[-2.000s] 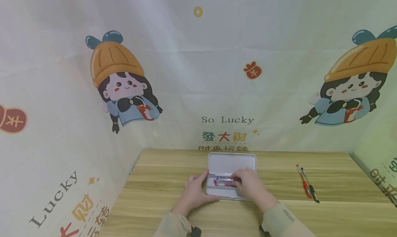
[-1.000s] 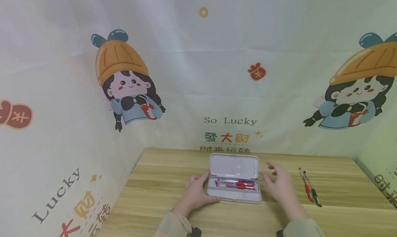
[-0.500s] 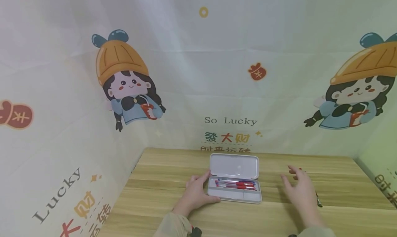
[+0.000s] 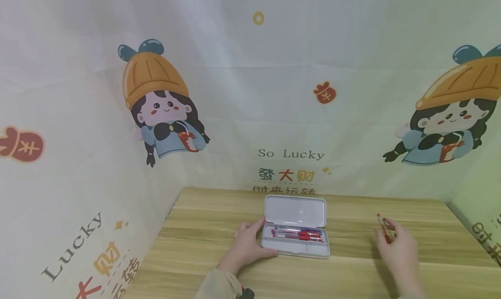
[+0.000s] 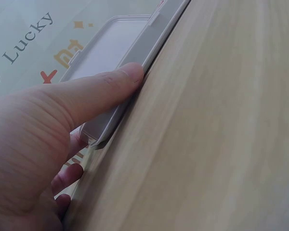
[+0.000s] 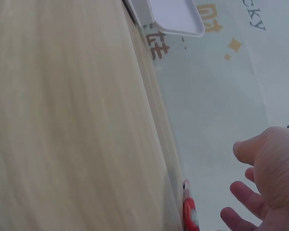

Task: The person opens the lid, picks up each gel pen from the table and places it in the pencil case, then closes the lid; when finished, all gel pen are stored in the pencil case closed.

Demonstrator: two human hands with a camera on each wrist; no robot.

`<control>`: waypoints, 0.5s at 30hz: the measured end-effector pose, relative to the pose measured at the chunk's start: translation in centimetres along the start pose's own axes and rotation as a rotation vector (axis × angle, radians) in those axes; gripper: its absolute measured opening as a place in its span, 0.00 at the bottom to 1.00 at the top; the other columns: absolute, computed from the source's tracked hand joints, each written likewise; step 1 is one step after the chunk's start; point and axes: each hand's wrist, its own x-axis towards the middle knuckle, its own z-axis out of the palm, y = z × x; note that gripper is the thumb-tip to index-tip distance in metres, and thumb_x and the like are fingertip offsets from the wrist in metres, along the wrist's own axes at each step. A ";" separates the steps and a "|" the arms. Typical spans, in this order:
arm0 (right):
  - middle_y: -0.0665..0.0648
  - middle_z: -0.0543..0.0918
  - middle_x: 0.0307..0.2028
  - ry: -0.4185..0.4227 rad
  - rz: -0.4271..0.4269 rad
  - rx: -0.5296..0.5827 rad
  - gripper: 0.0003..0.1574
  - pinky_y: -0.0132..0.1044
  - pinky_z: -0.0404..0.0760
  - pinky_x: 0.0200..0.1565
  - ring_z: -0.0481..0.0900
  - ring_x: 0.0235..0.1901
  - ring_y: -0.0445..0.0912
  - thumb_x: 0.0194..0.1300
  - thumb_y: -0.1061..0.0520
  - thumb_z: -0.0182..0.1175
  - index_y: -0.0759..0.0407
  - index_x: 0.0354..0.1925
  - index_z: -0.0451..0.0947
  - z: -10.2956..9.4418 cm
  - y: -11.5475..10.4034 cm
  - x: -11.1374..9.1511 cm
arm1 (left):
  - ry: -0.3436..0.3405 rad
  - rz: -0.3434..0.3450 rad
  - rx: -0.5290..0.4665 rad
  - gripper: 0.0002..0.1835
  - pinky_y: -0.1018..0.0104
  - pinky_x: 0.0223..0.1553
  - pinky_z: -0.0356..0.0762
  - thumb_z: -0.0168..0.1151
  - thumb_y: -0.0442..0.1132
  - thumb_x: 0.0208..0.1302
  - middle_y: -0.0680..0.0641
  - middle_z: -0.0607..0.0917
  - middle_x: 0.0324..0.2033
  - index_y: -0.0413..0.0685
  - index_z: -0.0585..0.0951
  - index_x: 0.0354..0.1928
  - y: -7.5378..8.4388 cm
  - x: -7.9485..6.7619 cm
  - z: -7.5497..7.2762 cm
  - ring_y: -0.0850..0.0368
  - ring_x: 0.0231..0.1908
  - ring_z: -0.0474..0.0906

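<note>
A white pencil case [image 4: 295, 210] lies on the table with its lid raised. Several pens [image 4: 305, 237], red and blue among them, fill its rear compartment; the front compartments hold nothing visible. My left hand [image 4: 246, 246] holds the case by its left end. In the left wrist view the thumb [image 5: 127, 74] presses the front wall of the case [image 5: 106, 53]. Off to the right, my right hand [image 4: 399, 249] hovers by a red pen [image 4: 382, 225] on the table, fingers spread and gripping nothing. The right wrist view has the red pen [image 6: 189, 209] below the fingers, apart from them.
The wood-grain table [image 4: 344, 273] backs onto a printed cloth [image 4: 231, 94] with cartoon figures. That cloth also rises along the left and right sides. A black pen seen earlier beside the red one is hidden behind my right hand.
My right hand has left the pens in the case and moved right to the red pen on the table, covering the black pen. My left hand stays on the case.
</note>
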 end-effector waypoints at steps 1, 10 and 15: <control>0.81 0.80 0.65 -0.022 0.039 -0.003 0.36 0.73 0.79 0.60 0.78 0.61 0.78 0.79 0.53 0.64 0.75 0.73 0.71 -0.2 0.2 0.0 | -0.001 0.000 -0.001 0.69 0.34 0.67 0.76 0.91 0.63 0.40 0.32 0.76 0.70 0.56 0.66 0.86 0.0 0.0 0.0 0.36 0.66 0.70; 0.83 0.71 0.72 -0.156 0.248 -0.092 0.44 0.78 0.69 0.68 0.67 0.68 0.82 0.82 0.44 0.55 0.74 0.79 0.61 -1.5 1.6 -0.2 | 0.002 0.005 -0.010 0.68 0.34 0.68 0.75 0.91 0.61 0.41 0.33 0.76 0.70 0.54 0.67 0.85 0.1 0.0 0.0 0.36 0.67 0.69; 0.82 0.72 0.71 -0.165 0.297 -0.143 0.44 0.76 0.73 0.64 0.67 0.67 0.83 0.82 0.44 0.54 0.75 0.77 0.60 -1.6 2.1 -0.3 | 0.003 0.008 -0.009 0.67 0.34 0.68 0.75 0.91 0.60 0.41 0.33 0.76 0.70 0.54 0.67 0.85 0.1 0.1 -0.1 0.36 0.67 0.69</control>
